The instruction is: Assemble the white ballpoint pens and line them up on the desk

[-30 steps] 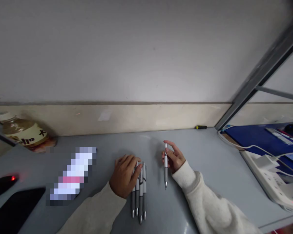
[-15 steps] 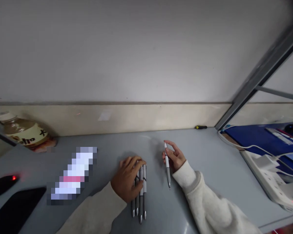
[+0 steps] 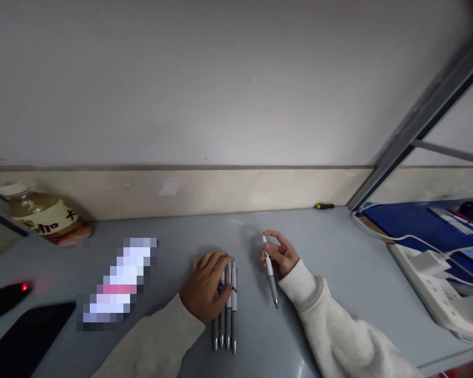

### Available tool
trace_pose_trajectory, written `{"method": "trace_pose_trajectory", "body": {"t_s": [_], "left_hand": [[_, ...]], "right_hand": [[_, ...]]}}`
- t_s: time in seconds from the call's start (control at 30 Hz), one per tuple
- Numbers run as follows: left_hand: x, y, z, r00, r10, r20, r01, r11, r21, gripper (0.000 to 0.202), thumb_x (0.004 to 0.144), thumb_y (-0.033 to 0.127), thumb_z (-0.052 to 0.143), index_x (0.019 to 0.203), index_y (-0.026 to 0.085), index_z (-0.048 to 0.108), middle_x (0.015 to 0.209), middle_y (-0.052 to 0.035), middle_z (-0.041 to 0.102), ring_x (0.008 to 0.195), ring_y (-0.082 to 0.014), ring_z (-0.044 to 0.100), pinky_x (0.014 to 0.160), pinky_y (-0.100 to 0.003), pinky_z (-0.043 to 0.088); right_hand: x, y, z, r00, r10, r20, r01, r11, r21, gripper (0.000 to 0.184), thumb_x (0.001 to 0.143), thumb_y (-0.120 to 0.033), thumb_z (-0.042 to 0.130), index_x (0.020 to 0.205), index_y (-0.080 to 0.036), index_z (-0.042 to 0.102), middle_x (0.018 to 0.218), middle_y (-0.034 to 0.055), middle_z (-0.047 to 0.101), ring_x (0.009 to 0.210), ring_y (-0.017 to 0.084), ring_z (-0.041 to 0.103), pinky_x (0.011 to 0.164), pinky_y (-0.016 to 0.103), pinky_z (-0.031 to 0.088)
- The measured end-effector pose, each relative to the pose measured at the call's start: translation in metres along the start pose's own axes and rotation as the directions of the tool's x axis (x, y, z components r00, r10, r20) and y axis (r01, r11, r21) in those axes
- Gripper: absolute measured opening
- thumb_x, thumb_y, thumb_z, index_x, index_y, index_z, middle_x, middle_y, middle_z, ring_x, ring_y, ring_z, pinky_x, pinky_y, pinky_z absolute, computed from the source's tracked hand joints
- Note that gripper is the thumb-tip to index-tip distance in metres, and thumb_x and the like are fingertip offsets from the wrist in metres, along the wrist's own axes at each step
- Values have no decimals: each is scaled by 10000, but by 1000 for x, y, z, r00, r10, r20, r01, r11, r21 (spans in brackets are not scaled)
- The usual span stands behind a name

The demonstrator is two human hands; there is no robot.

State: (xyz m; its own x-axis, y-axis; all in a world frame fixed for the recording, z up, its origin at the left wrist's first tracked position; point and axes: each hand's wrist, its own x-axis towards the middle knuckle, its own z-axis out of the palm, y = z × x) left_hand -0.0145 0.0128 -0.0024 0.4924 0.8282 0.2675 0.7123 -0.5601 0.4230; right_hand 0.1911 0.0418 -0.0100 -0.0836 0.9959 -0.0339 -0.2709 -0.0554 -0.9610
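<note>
Several grey and white click pens [image 3: 225,320] lie side by side on the grey desk [image 3: 339,262], tips toward me. My left hand [image 3: 205,286] rests palm down on their upper ends, fingers curved over them. My right hand [image 3: 280,255] is to the right of the row and pinches a single white and grey pen [image 3: 270,273], held tilted with its tip down near the desk. Both arms wear cream sleeves.
A lying drink bottle [image 3: 39,215] is at the far left by the wall. A blurred-out patch [image 3: 116,286] and a dark mouse with a red light [image 3: 6,296] lie left. A white power strip [image 3: 437,283] with cables and blue sheets [image 3: 418,220] sit right. A small screwdriver [image 3: 324,206] lies by the wall.
The pen in my right hand has tilted, its tip swinging right and its top leaning left. My left hand has shifted slightly right on the row of pens.
</note>
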Motion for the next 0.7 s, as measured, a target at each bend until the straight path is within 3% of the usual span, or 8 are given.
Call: {"method": "trace_pose_trajectory", "body": {"t_s": [0.07, 0.17, 0.23, 0.33, 0.43, 0.53, 0.7], "left_hand": [[0, 0, 1, 1000, 1, -5, -1, 1000, 14, 388, 688, 233, 479, 1075, 211, 499, 1089, -80, 561, 1018, -269, 483, 831, -432, 365], [0, 1, 1, 1000, -5, -2, 5, 999, 37, 401, 677, 271, 527, 1072, 213, 500, 1092, -80, 556, 1013, -276, 481, 825, -437, 362], [0, 2, 1, 1000, -8, 5, 8, 999, 42, 400, 675, 276, 543, 1069, 214, 502, 1095, -81, 550, 1014, -278, 477, 824, -448, 357], [-1, 2, 1, 1000, 0, 4, 0, 999, 47, 375, 672, 274, 556, 1041, 214, 517, 1090, -80, 545, 1010, -282, 474, 823, -460, 350], [-1, 2, 1, 1000, 0, -1, 0, 998, 62, 372, 659, 272, 572, 1024, 220, 525, 1084, -75, 546, 1005, -278, 475, 821, -443, 356], [0, 2, 0, 1000, 2, -26, 0, 997, 76, 397, 663, 287, 583, 1049, 224, 516, 1086, -68, 549, 1011, -271, 474, 827, -418, 359], [0, 3, 2, 999, 26, -40, -22, 996, 82, 374, 679, 332, 602, 1031, 231, 527, 1073, -58, 554, 995, -271, 482, 806, -408, 366]], "right_hand": [[-2, -1, 0, 1000, -26, -12, 26, 999, -22, 579, 612, -495, 701, 1048, -199, 461, 502, -49, 576, 359, 90, 485, 348, 198, 389], [-4, -4, 2, 997, -68, -41, 66, 997, -46, 741, 653, -470, 677, 1254, -209, 332, 541, -42, 601, 390, 101, 514, 324, 175, 358], [-4, -4, 3, 998, -50, -37, 48, 997, -67, 781, 661, -466, 665, 1293, -204, 289, 556, -37, 607, 401, 105, 524, 312, 166, 345], [0, 0, 0, 998, -26, -50, 19, 991, -132, 676, 651, -469, 652, 1203, -175, 396, 553, -41, 583, 371, 89, 486, 304, 178, 358], [3, 9, -5, 997, -57, -59, 36, 948, -316, 467, 641, -427, 647, 1015, -178, 518, 600, -46, 549, 340, 60, 427, 300, 192, 355], [2, 16, -7, 985, -164, -43, 110, 810, -576, 349, 633, -352, 650, 928, -185, 567, 567, -56, 514, 387, 63, 436, 367, 191, 368], [0, 16, -8, 969, -238, 65, 180, 501, -846, 397, 601, -259, 652, 986, -194, 577, 466, -73, 480, 424, 94, 441, 463, 212, 367]]}}
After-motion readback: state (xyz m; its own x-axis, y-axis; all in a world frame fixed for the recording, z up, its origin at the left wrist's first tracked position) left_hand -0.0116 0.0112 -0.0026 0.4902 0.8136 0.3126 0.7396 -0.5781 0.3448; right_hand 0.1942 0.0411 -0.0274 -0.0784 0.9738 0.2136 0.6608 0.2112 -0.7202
